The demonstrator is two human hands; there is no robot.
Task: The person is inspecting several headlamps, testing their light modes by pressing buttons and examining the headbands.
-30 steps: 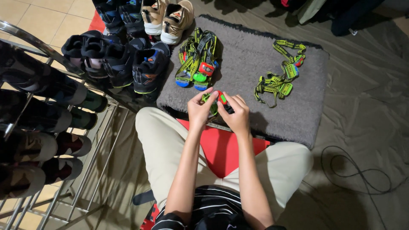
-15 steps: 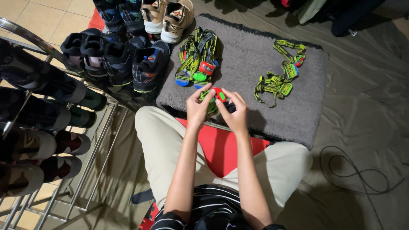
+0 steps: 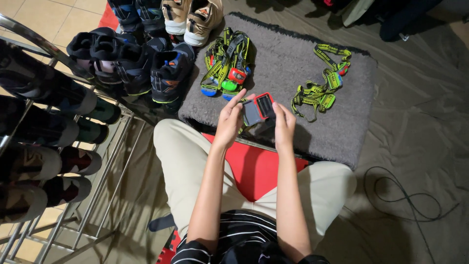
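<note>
Now swung open, red headlamp (image 3: 260, 108) with grey lid, pinched between left hand (image 3: 230, 122) and right hand (image 3: 284, 126).

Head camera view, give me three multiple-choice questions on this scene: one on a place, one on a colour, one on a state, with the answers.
1. Where is the headlamp pile?
A. on the grey mat
B. on the shoe rack
C. on the person's lap

2. What colour is the rim of the small case held in the hands?
A. blue
B. red
C. white

3. What state is the case in?
A. shut
C. wrapped in a strap
B. open, its lid swung aside

Answers:
1 A, the pile lies on the mat's far left part.
2 B, a red edge frames the dark inside.
3 B, the grey lid stands beside the body, between the left hand and right hand.
</note>
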